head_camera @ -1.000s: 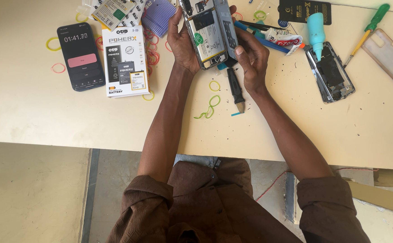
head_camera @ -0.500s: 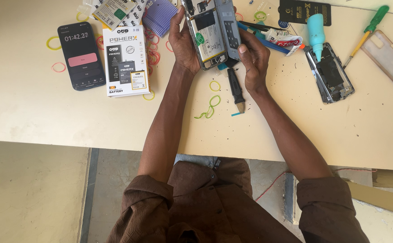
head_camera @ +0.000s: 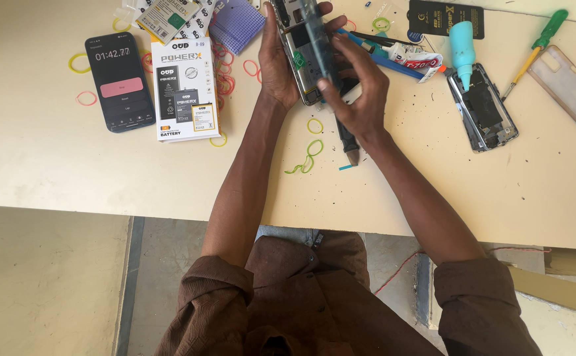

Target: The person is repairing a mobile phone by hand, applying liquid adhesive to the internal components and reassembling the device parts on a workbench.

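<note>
Left hand (head_camera: 276, 62) wrapped round an open phone (head_camera: 303, 59), top cut off. Right hand (head_camera: 360, 89) pinching a dark blurry strip (head_camera: 320, 46) over it. Fingertips partly hidden.

Both forearms reach forward; left hand (head_camera: 276, 66) cupped with fingers curled, right hand (head_camera: 360, 92) raised, fingers pinching

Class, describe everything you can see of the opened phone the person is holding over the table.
The opened phone has its back cover off, showing a metal frame, a grey inner plate and a small green part. It is held upright in the picture, above the cream table. The left hand grips its left edge; the right hand presses a dark, translucent strip along its middle. Its top end runs out of view.
</note>
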